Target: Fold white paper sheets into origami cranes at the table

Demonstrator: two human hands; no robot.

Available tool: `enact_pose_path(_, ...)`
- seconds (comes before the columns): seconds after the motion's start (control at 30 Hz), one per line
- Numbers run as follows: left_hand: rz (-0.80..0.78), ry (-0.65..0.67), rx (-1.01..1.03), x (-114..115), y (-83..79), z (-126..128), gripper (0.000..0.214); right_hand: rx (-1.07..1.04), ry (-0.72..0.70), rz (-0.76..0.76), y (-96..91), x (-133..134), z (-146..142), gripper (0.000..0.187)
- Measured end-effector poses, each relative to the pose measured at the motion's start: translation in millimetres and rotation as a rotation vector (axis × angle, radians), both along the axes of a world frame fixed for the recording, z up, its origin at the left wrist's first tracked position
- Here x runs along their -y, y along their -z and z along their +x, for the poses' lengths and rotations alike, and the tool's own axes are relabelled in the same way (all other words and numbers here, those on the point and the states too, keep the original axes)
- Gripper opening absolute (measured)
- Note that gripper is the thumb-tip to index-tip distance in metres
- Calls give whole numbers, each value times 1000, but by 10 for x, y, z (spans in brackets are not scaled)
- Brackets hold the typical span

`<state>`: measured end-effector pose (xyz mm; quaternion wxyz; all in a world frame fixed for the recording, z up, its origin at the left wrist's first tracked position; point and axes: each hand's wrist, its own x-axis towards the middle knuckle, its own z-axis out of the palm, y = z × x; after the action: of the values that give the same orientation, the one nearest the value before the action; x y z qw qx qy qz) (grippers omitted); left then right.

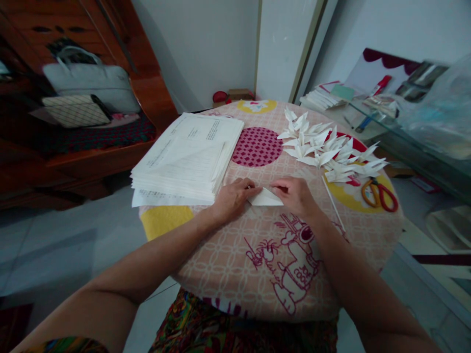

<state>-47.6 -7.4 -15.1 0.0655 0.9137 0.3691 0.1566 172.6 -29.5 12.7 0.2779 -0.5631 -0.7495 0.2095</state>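
A small folded piece of white paper [265,198] lies on the patterned tablecloth, between my two hands. My left hand [235,195] has its fingers closed at the paper's left corner. On the other side, my right hand [294,192] pinches the paper's upper right edge with thumb and fingertips. Left of my hands stands a thick stack of printed paper sheets [180,152]. Beyond my right hand lies a heap of folded white paper cranes [331,149], their points spread in many directions. A thin white stick [334,206] rests near my right forearm.
Scissors [379,193] with orange and red handles lie at the round table's [221,260] right edge. A glass-topped side table [405,132] with papers and a plastic bag stands at right. A wooden bench [147,93] at left bears a pale handbag [91,81].
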Motion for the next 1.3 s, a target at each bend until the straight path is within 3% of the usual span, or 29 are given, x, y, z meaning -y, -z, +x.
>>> enact_pose_path(0.1, 19, 13, -56, 17, -14, 8, 54, 254, -72, -37, 27, -7, -81, 25)
enact_pose_path(0.2, 10, 23, -33, 6, -12, -2, 52, 305, -90, -90, 35, -3, -40, 31)
enact_pose_path(0.37, -57, 11, 82, -43, 27, -43, 47, 122, -145, -236, 22, 3, 233, 28)
enact_pose_path(0.47, -63, -12, 139, -61, 42, -60, 42, 38, -95, -320, 21, 15, 366, 26)
enact_pose_path(0.6, -50, -34, 147, -60, 19, -61, 37, -4, 35, -268, 5, 27, 336, 20)
enact_pose_path(0.73, -93, -74, 182, -59, -26, -70, 33, -53, 82, -203, -19, 46, 162, 39)
enact_pose_path(0.93, -118, -88, 208, -85, -26, -92, 30, -383, 168, -576, 39, 95, -9, 29)
enact_pose_path(1.03, -136, -105, 227, -98, -18, -100, 28, -496, 211, -680, 44, 112, -36, 19)
enact_pose_path(1.2, -68, -261, 538, -143, -65, -151, 28, -582, 193, -652, -7, 110, 54, 21)
enact_pose_path(1.3, -153, -368, 729, -169, -134, -188, 31, -643, 148, -588, -33, 103, 155, 26)
